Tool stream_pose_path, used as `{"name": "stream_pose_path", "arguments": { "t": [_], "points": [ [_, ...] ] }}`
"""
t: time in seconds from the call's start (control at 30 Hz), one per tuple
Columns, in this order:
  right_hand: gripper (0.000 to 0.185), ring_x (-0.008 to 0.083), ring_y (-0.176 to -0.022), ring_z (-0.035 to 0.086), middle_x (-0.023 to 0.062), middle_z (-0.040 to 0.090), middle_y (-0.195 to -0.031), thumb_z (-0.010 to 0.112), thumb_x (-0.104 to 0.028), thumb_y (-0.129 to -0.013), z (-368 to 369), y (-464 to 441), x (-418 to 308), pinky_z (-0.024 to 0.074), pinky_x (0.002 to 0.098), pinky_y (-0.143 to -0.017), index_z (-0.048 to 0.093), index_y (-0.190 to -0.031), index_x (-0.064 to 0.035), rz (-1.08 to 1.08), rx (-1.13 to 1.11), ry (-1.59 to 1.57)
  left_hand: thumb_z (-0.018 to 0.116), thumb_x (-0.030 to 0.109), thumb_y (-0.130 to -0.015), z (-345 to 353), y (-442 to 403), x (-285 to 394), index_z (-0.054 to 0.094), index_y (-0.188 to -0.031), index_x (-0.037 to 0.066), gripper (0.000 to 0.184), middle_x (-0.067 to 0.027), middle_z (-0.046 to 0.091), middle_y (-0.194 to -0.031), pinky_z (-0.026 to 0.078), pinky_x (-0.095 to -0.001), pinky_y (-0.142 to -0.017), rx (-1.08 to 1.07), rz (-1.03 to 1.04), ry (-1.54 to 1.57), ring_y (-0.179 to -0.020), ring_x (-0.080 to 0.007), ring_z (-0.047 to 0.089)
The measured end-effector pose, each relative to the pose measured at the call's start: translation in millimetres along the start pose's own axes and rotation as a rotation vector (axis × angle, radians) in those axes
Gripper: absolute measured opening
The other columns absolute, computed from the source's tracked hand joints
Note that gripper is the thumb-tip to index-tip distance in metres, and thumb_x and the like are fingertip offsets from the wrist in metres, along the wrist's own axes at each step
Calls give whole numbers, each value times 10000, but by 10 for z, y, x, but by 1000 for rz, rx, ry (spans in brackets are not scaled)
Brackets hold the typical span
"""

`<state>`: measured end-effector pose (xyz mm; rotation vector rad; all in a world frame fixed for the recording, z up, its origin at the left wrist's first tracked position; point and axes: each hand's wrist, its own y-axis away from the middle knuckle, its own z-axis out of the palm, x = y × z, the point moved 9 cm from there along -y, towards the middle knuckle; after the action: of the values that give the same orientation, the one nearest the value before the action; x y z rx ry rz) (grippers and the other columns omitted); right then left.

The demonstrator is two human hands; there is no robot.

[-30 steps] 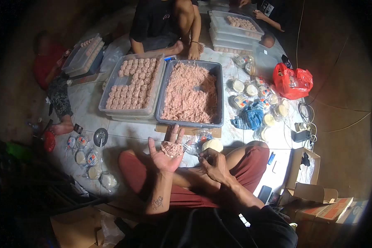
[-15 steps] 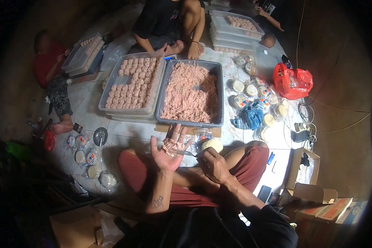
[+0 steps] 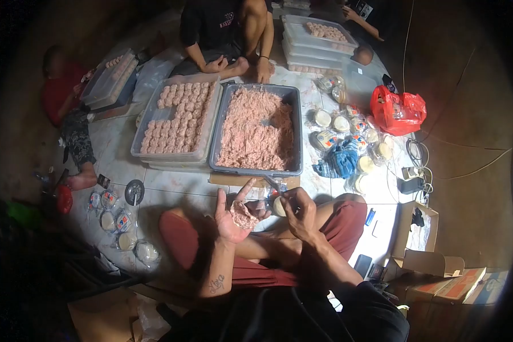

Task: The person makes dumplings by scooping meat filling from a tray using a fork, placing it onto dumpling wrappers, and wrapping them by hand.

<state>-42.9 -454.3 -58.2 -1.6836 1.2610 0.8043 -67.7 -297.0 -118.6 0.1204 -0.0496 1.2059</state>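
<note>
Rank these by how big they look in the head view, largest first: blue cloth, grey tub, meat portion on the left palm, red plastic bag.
1. Grey tub
2. Red plastic bag
3. Blue cloth
4. Meat portion, clearly smallest despite being nearest the camera

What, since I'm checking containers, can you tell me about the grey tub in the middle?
The grey tub is rectangular and open-topped, with rounded corners and a raised rim; it looks like plastic. It sits upright, holding a coarse pink mixture that touches its inner walls. The surface is uneven, with a hollow toward the right of the picture. A clear tray stands close on the picture's left; whether they touch is unclear. Cardboard shows along the tub's near edge.
</note>
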Motion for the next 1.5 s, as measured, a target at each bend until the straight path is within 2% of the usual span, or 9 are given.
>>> {"name": "stream_pose_path", "arguments": {
  "t": [0.1,0.4,0.5,0.67,0.9,1.07,1.2,1.33,1.5],
  "points": [
    [110,286,-657,589,136,583,-812,644,28,-859,241,0,2,467,374,-596,611,-961,2,-263,-72,-23,300,792,-915,73,5,-62,75,-1603,143,973,-259,700,-1089,461,-605,-992,0,-31,21,-888,-389,710],
    [143,439,-810,618,237,603,-925,555,44,-859,226,-359,457,486,479,-677,596,-990,3,-27,62,219,290,787,-923,56,53,-122,93,-1596,91,987,-286,645,-1220,439,-622,-1028,-243,-119,101,-1007,-397,701],
    [225,477,-871,611,266,611,-970,514,44,-867,98,-489,515,487,497,-729,601,-1071,3,80,130,100,389,653,-978,-357,-20,-12,243,-1542,-16,887,-246,623,-1292,372,-603,-1101,133,18,211,-1235,-372,589],
    [270,451,-811,630,237,593,-966,504,1,-893,9,-128,753,520,493,-689,621,-1132,-42,88,61,458,436,591,-973,-661,-11,75,286,-1494,-87,868,-256,299,-1578,262,-599,-1165,321,85,-62,-1470,-391,275],
    [241,421,-788,622,216,599,-918,533,4,-907,-395,92,339,515,469,-699,630,-1127,-1,151,-58,388,437,567,-984,-533,-76,-29,382,-1456,-52,781,-255,346,-1553,228,-575,-1190,118,-9,111,-1473,-382,278],
    [246,419,-768,594,225,603,-880,582,68,-836,-98,140,-251,482,441,-664,617,-1070,3,-117,-80,2,435,594,-976,-427,-197,76,533,-1323,-63,749,-238,546,-1389,388,-560,-1109,110,172,142,-1253,-382,544],
    [211,416,-898,652,192,635,-940,600,-44,-852,347,343,-46,530,502,-716,681,-1045,-65,-64,-403,204,342,643,-979,-472,-124,114,495,-1359,-82,833,-286,523,-1390,385,-519,-1127,298,161,-123,-1289,-405,515],
    [350,389,-817,658,154,629,-962,592,-30,-836,193,222,-163,542,469,-676,689,-1165,-100,-216,-377,196,345,679,-965,-502,-64,66,404,-1398,-149,936,-315,465,-1439,308,-510,-1179,239,15,-125,-1377,-425,423],
    [410,388,-820,659,151,625,-978,585,13,-810,181,194,-166,539,469,-674,681,-1190,-105,-251,-557,379,380,725,-941,-374,-10,56,454,-1370,-132,962,-293,548,-1363,387,-491,-1124,205,-99,-92,-1267,-403,540]
  ]
}}
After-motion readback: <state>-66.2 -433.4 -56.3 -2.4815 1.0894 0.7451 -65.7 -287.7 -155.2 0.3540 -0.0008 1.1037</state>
